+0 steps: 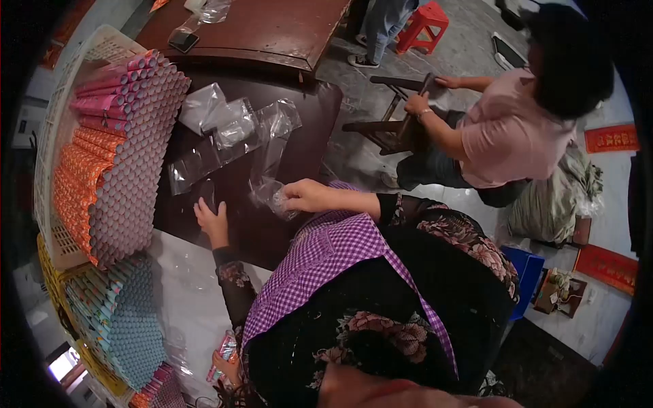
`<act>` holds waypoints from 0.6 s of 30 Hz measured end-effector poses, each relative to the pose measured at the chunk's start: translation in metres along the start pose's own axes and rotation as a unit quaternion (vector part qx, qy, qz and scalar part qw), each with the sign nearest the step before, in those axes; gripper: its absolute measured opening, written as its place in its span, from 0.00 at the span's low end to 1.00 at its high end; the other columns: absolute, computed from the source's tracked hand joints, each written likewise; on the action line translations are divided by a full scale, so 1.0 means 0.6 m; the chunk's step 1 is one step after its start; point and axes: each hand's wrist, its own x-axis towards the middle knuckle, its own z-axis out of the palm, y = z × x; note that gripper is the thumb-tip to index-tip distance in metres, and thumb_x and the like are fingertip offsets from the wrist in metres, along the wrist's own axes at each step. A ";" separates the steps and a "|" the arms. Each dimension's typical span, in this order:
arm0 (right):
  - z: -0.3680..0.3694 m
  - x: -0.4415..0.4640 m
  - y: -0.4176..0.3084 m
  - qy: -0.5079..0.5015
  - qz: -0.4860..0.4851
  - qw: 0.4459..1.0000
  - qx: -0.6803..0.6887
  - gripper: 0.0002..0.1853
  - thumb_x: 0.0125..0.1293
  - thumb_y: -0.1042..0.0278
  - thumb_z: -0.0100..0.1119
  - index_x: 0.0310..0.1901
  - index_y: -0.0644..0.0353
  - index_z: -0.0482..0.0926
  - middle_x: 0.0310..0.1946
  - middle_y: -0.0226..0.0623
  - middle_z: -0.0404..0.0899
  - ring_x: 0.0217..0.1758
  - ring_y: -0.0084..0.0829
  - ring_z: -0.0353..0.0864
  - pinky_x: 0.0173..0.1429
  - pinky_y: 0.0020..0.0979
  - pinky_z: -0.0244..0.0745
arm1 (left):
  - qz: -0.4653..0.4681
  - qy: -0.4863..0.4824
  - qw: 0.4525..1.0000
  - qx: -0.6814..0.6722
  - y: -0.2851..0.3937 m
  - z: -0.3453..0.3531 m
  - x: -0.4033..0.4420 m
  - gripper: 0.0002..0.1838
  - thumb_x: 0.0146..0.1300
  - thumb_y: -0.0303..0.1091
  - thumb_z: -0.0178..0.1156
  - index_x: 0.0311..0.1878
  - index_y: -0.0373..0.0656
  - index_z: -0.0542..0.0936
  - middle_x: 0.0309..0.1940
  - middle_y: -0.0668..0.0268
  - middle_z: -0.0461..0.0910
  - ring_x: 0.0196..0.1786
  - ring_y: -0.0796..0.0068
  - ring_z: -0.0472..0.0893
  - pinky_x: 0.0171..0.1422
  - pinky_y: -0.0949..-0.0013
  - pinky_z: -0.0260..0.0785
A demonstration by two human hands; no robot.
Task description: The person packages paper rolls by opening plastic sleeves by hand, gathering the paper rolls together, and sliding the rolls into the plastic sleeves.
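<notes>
My left hand is over the dark brown tabletop, its fingers apart, close to the end of a clear plastic piece. To its right, my right hand has its fingers closed on a crumpled clear plastic bag near the table edge. Beyond both hands, several flat clear plastic bags lie overlapping on the dark surface. A strip of clear plastic runs from this pile down to the bag at my right hand.
At left, a white basket holds stacked pink and orange tubes; blue tubes stand below. Another person's hand holds colorful packets at the bottom. At right, a person in pink grips a wooden stool. A phone lies above.
</notes>
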 end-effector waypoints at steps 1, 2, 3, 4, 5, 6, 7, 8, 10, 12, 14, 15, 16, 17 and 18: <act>0.002 -0.007 0.003 -0.002 0.009 1.000 -0.006 0.12 0.60 0.63 0.61 0.37 0.64 0.78 0.29 0.44 0.81 0.32 0.37 0.80 0.37 0.37 0.73 | -0.071 0.003 0.995 0.073 -0.003 0.001 0.003 0.36 0.59 0.47 0.63 0.68 0.44 0.64 0.64 0.50 0.64 0.65 0.45 0.65 0.66 0.46 0.61; -0.003 0.021 0.051 -0.017 0.014 1.000 -0.007 0.12 0.60 0.62 0.61 0.37 0.64 0.79 0.29 0.44 0.81 0.32 0.37 0.80 0.37 0.37 0.74 | -0.082 0.009 0.993 0.083 -0.030 0.036 0.025 0.36 0.59 0.47 0.63 0.68 0.44 0.64 0.64 0.50 0.64 0.65 0.45 0.65 0.66 0.46 0.61; -0.005 0.014 0.055 -0.018 0.011 1.000 -0.006 0.12 0.60 0.62 0.61 0.37 0.64 0.79 0.29 0.44 0.81 0.32 0.37 0.80 0.37 0.37 0.74 | -0.117 -0.013 0.988 0.101 -0.050 0.050 0.026 0.37 0.58 0.50 0.63 0.68 0.47 0.64 0.64 0.52 0.65 0.64 0.45 0.66 0.64 0.44 0.62; -0.004 0.007 0.057 -0.019 0.012 1.000 -0.005 0.12 0.61 0.62 0.61 0.38 0.64 0.79 0.29 0.44 0.81 0.33 0.37 0.81 0.38 0.37 0.74 | -0.152 -0.035 0.980 0.120 -0.056 0.052 0.023 0.38 0.57 0.52 0.63 0.68 0.50 0.63 0.65 0.54 0.65 0.64 0.44 0.66 0.63 0.43 0.62; -0.002 0.005 0.057 -0.020 0.014 1.000 -0.005 0.12 0.61 0.62 0.61 0.38 0.63 0.79 0.29 0.44 0.81 0.33 0.37 0.81 0.38 0.37 0.74 | -0.153 -0.032 0.980 0.122 -0.065 0.055 0.020 0.38 0.57 0.52 0.63 0.68 0.50 0.63 0.65 0.54 0.65 0.64 0.44 0.66 0.63 0.43 0.62; -0.003 0.003 0.053 -0.022 0.012 1.000 -0.004 0.12 0.61 0.62 0.61 0.38 0.63 0.79 0.29 0.44 0.81 0.33 0.37 0.81 0.38 0.37 0.74 | -0.137 -0.020 0.977 0.163 -0.068 0.057 0.014 0.32 0.58 0.50 0.62 0.64 0.49 0.67 0.64 0.56 0.65 0.63 0.44 0.67 0.61 0.42 0.63; -0.005 0.000 0.047 -0.014 0.010 1.000 -0.010 0.12 0.61 0.62 0.61 0.38 0.63 0.79 0.30 0.44 0.81 0.33 0.38 0.81 0.39 0.37 0.75 | -0.121 -0.009 0.972 0.203 -0.071 0.058 0.008 0.27 0.60 0.48 0.61 0.61 0.49 0.71 0.64 0.58 0.66 0.62 0.45 0.68 0.59 0.42 0.65; -0.007 0.001 0.043 -0.007 0.009 1.000 -0.016 0.12 0.61 0.62 0.61 0.39 0.63 0.79 0.30 0.44 0.81 0.34 0.39 0.81 0.39 0.37 0.75 | -0.124 -0.008 0.971 0.204 -0.075 0.057 0.006 0.27 0.60 0.48 0.61 0.61 0.49 0.71 0.64 0.58 0.66 0.62 0.45 0.68 0.59 0.42 0.65; -0.006 0.002 0.043 0.000 0.006 1.000 -0.017 0.12 0.61 0.62 0.61 0.39 0.63 0.79 0.31 0.44 0.81 0.34 0.39 0.81 0.40 0.37 0.75 | -0.110 0.000 0.974 0.199 -0.088 0.054 0.005 0.17 0.61 0.45 0.60 0.50 0.48 0.78 0.62 0.61 0.69 0.58 0.47 0.70 0.56 0.46 0.68; -0.005 0.004 0.037 0.008 0.002 1.000 -0.017 0.12 0.61 0.63 0.61 0.39 0.63 0.79 0.31 0.45 0.81 0.34 0.40 0.81 0.40 0.37 0.75 | -0.108 0.018 0.981 0.161 -0.102 0.053 0.002 0.14 0.62 0.42 0.59 0.46 0.46 0.79 0.57 0.60 0.73 0.55 0.48 0.73 0.55 0.49 0.69; -0.010 0.013 0.022 0.027 0.014 1.000 -0.007 0.12 0.61 0.63 0.61 0.40 0.63 0.78 0.32 0.45 0.82 0.35 0.41 0.82 0.40 0.37 0.75 | -0.106 0.040 0.986 0.123 -0.118 0.047 0.007 0.12 0.62 0.40 0.58 0.43 0.43 0.80 0.51 0.59 0.76 0.52 0.49 0.75 0.53 0.52 0.70; -0.014 0.019 0.022 0.023 0.011 1.000 -0.009 0.12 0.61 0.63 0.61 0.40 0.63 0.78 0.32 0.45 0.82 0.35 0.41 0.82 0.40 0.37 0.75 | -0.128 0.044 0.990 0.028 -0.146 0.055 0.012 0.12 0.63 0.39 0.57 0.43 0.40 0.79 0.46 0.56 0.78 0.48 0.50 0.77 0.52 0.54 0.70; -0.018 0.030 0.028 0.041 0.003 0.999 -0.021 0.11 0.62 0.65 0.60 0.41 0.64 0.78 0.31 0.41 0.81 0.35 0.33 0.80 0.41 0.33 0.75 | -0.150 0.050 0.985 -0.066 -0.155 0.052 0.011 0.13 0.63 0.38 0.56 0.43 0.38 0.79 0.41 0.54 0.80 0.44 0.50 0.78 0.51 0.56 0.70; -0.019 0.042 0.033 0.058 -0.006 0.998 -0.033 0.09 0.63 0.68 0.59 0.42 0.64 0.77 0.30 0.37 0.80 0.35 0.24 0.78 0.42 0.29 0.74 | -0.154 0.056 0.984 -0.066 -0.163 0.052 0.004 0.13 0.63 0.38 0.56 0.43 0.38 0.79 0.41 0.54 0.80 0.44 0.50 0.78 0.51 0.56 0.70; -0.016 0.054 0.040 0.055 -0.013 0.995 0.077 0.08 0.64 0.71 0.58 0.42 0.64 0.77 0.30 0.32 0.79 0.36 0.20 0.77 0.43 0.27 0.74 | -0.143 0.092 0.981 -0.098 -0.146 0.042 -0.009 0.14 0.64 0.38 0.55 0.42 0.36 0.79 0.39 0.53 0.81 0.43 0.51 0.79 0.51 0.57 0.70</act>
